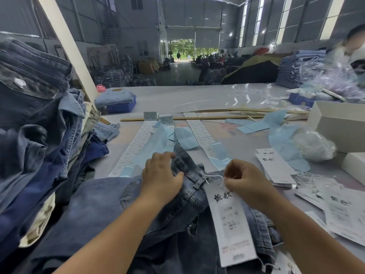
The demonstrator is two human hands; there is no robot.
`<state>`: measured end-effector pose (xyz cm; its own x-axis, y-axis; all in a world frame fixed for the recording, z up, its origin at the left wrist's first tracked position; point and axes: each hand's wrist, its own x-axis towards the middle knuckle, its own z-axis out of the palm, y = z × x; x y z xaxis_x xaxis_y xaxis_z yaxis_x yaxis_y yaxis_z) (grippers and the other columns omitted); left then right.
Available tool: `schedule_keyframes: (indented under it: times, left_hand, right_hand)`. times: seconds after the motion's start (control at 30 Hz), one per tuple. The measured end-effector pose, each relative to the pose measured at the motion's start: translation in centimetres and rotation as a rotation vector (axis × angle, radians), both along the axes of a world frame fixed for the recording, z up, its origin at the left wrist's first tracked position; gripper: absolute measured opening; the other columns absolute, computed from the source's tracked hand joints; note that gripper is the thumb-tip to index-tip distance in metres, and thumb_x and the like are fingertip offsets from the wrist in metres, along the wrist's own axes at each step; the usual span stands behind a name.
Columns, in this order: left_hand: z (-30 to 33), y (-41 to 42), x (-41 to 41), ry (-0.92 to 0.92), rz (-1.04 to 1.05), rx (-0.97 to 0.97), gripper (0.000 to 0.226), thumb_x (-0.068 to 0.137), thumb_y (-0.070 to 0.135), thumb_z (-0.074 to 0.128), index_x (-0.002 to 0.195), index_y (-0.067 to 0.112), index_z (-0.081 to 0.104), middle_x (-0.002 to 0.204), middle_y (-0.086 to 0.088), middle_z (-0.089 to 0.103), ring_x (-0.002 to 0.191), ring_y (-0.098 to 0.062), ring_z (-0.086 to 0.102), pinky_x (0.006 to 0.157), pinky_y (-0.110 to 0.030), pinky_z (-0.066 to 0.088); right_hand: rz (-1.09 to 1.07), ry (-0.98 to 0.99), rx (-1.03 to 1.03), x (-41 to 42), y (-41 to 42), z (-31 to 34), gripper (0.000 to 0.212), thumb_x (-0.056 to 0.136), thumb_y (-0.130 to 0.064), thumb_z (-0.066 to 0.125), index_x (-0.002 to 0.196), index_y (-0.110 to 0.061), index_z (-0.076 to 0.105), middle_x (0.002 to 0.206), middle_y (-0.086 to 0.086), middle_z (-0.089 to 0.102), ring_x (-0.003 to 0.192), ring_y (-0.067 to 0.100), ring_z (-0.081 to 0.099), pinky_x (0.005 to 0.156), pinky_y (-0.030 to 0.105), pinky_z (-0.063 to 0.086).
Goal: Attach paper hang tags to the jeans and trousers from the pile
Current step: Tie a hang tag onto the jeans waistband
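Both bare forearms are extended forward, the left hand (162, 175) spread with fingers loosely bent, the right hand (244, 177) curled into a pinch.

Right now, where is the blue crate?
In the head view, the blue crate sits far left on the table, beside the jeans pile, folded denim inside.
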<state>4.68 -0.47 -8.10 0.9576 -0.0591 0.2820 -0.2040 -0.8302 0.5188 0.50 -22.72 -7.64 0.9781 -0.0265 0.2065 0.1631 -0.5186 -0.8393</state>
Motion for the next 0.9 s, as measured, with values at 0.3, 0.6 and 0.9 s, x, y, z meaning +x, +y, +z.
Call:
schedule_keyframes:
  times: [0.3,0.6,0.9]
  left_hand:
    - [-0.5,-6.0,-1.7,0.087,-0.548,0.13,0.018,0.097,0.027,0.054,0.109,0.026,0.067,0.105,0.004,0.059,0.098,-0.018,0.056,0.092,-0.042,0.048]
    - [-3.1,-6.0,-1.8,0.19,-0.562,0.075,0.026,0.099,0.039,0.05,0.12,0.046,0.064,0.1,0.012,0.05,0.104,-0.016,0.048,0.1,-0.042,0.034]
    - [-3.8,-5.6,-2.3,0.089,-0.562,-0.17,0.01,0.093,0.024,0.065,0.092,0.027,0.074,0.085,0.012,0.062,0.079,-0.005,0.058,0.075,-0.026,0.051]
  right_hand:
    - [0.076,0.375,-0.027,-1.1,-1.6,-0.4,0.029,0.056,-0.017,0.051,0.073,-0.026,0.072,0.048,-0.018,0.059,0.041,-0.008,0.048,0.043,0.009,0.035]
    - [0.084,0.264,-0.103,-2.3,-1.4,-3.5,0.011,0.073,-0.037,0.072,0.072,-0.03,0.063,0.056,-0.011,0.057,0.053,0.003,0.049,0.057,0.024,0.04]
    - [-0.122,0.13,0.136,-3.0,-2.3,-4.5,0.016,0.088,-0.005,0.065,0.073,-0.01,0.061,0.059,0.0,0.061,0.054,0.011,0.056,0.058,0.034,0.045]
